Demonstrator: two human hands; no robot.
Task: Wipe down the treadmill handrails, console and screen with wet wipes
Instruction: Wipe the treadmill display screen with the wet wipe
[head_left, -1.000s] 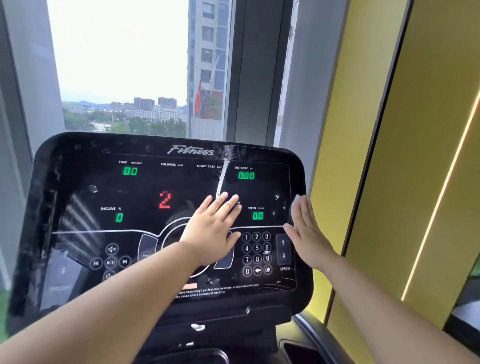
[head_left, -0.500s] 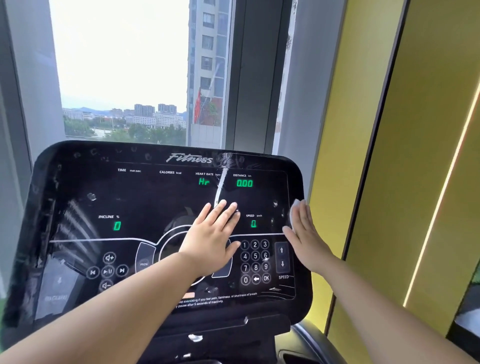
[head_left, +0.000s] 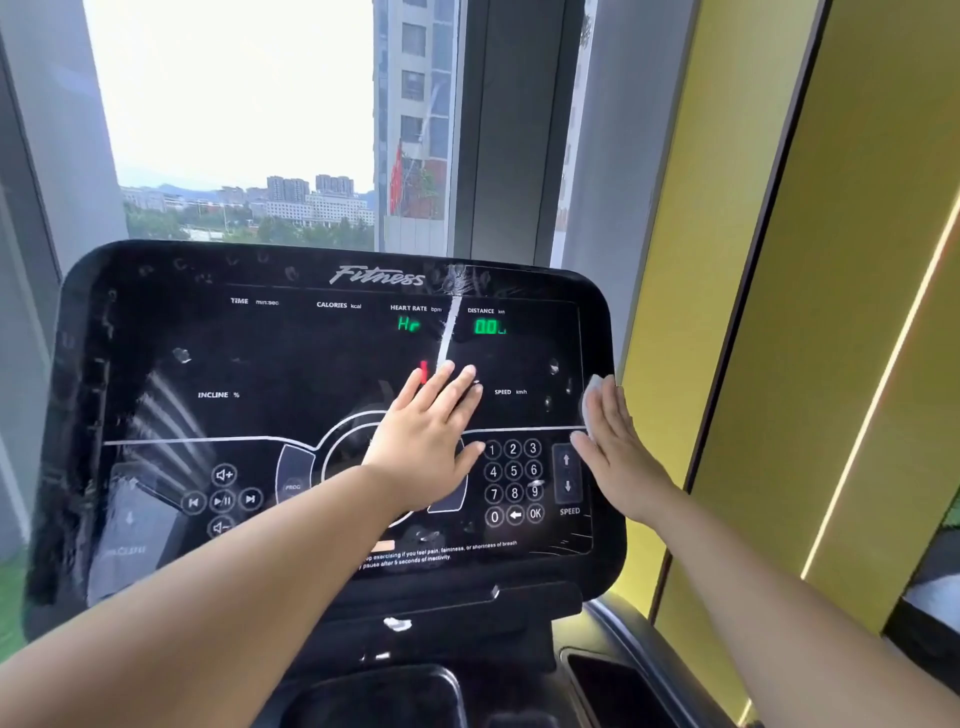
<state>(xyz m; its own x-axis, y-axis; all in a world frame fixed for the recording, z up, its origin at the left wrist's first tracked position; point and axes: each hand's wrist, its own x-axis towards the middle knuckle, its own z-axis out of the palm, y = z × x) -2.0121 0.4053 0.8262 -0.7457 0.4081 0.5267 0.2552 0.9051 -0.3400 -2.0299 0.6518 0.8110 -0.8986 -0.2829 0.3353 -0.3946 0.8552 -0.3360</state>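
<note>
Wipe (head_left: 594, 387), white, sits pinned against the right-hand edge of the treadmill console (head_left: 83, 415), about halfway up its side. From my seat I see only a small part of it, showing past the fingertips and along the inner side of the fingers. My right grip (head_left: 621, 457), a bare hand, lies flat on it with the fingers straight and close together; it presses the wipe and does not curl round it. The heel of that hand rests just beside the SPEED arrow keys (head_left: 567, 473).

My left grip (head_left: 421, 431) is flat too, palm down near the middle of the glossy black screen (head_left: 311, 353), fingers straight and slightly fanned, with nothing in it. Its fingertips reach up beside a red digit (head_left: 424, 371), and its thumb side is just beside the number keypad (head_left: 513, 480).

On the screen, a green "Hr" readout (head_left: 409, 325) glows under HEART RATE and a green distance readout (head_left: 488, 327) to its right. Smears and streaks show on the left part of the console and along its top rim. A small white scrap (head_left: 397, 623) lies below the console; I cannot tell what it is.

Behind the console a window (head_left: 234, 130) looks out on buildings. To the right stands a yellow wall panel (head_left: 779, 260) with a thin light strip (head_left: 883, 389) running up it.
</note>
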